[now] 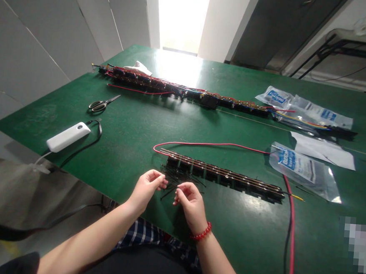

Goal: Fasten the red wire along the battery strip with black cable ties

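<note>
My left hand [150, 187] is over the table's near edge, its thumb and fingertips pinched together on something too small to make out. Just to its right, my right hand [189, 200], with a red bead bracelet at the wrist, is closed the same way; whatever it grips is hidden or too thin to see. Beneath and behind both hands lies a loose pile of thin black strips [180, 176]. Beyond them rests a black wired strip assembly [227, 177] with bare metal rods along its top. A thin red wire [207, 143] loops from its left end.
A longer wired assembly [161, 85] spans the back of the green table [122, 145]. Scissors [100, 105] and a white device [68, 136] with a black cable are at left. Plastic bags [306, 170], white paper [323, 150] and a thick red cable [292, 228] are at right.
</note>
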The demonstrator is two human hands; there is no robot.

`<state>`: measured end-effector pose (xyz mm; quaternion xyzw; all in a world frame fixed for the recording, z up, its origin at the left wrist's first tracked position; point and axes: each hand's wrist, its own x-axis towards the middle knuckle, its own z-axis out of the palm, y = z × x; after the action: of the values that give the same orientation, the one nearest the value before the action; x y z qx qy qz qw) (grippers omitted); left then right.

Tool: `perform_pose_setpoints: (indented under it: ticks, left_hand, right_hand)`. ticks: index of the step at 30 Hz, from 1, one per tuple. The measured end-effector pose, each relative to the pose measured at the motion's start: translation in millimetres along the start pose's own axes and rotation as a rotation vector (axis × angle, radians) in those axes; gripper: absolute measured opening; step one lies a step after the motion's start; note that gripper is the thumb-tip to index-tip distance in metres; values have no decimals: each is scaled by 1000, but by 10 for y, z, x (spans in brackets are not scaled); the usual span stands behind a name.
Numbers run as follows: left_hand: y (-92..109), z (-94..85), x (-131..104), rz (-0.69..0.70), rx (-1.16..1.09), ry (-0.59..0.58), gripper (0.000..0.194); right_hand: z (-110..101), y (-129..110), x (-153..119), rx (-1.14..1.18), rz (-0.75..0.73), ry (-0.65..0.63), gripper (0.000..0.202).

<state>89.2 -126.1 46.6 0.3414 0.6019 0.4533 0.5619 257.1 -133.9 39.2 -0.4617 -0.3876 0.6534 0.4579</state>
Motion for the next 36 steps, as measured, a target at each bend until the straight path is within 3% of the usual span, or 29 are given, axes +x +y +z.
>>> perform_pose_setpoints:
  ticks: [7, 12, 16, 20, 23, 30, 36]
  left_hand:
    - [22, -15, -10, 38, 26, -158, 27]
    - [86, -51, 175, 126, -18, -173, 28]
    - [208, -195, 546, 330, 131, -72, 26]
    - [319, -355, 958, 620, 519, 73, 21]
    - [332, -423, 1190, 700, 708, 33, 36]
    - [258, -498, 1427, 660, 831, -187, 60]
    - [246, -483, 1426, 708, 1001, -151, 63]
  right_hand:
    - [-21, 8, -13, 119, 2, 47, 22]
    - [-164, -92, 31, 111, -67, 145, 19]
    - [-477, -217, 80, 30, -233, 349, 16]
    - [-823, -240, 65, 96, -241, 483, 15]
    - [-956, -234, 34, 189, -212, 455, 15]
    - [-963, -258, 97, 186, -219, 428, 13]
    - [-975, -255, 110, 188, -201, 415, 13]
